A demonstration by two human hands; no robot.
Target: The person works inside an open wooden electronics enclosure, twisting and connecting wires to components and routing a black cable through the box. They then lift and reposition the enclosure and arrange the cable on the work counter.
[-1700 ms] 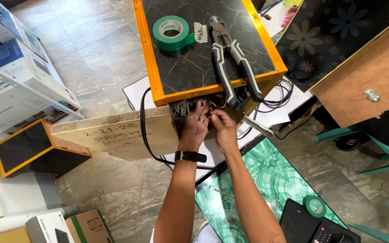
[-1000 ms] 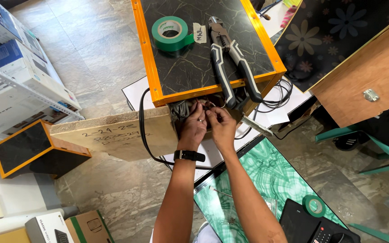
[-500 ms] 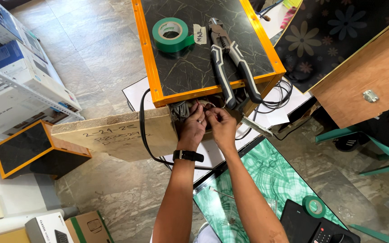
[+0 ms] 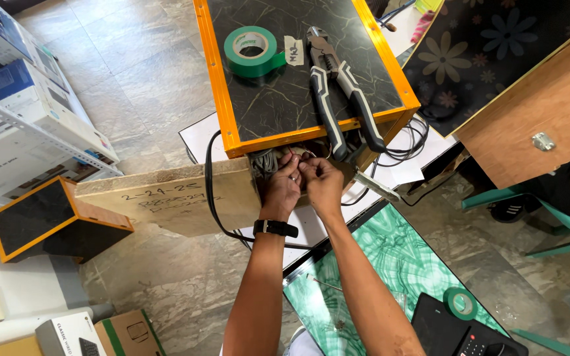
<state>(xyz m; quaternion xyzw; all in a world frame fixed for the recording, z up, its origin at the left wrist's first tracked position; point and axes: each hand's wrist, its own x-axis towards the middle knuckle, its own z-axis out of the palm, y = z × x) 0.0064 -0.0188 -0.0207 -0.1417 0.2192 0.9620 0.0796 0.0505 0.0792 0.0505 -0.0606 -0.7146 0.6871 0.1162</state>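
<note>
We are keeping both hands at the near edge of the orange-framed panel (image 4: 232, 99), barely shifting, left hand (image 4: 282, 188) and right hand (image 4: 321, 184) pinching thin wires (image 4: 301, 157) with closed fingers, pliers (image 4: 341, 86) lying untouched above.

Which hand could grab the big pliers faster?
Probably the right hand: the pliers lie on the black board just above it, while the left hand sits farther over, by the wires.

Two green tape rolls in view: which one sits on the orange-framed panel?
The larger green tape roll, lying flat beside the pliers above the hands. The smaller roll lies low right, on the green marbled sheet.
</note>
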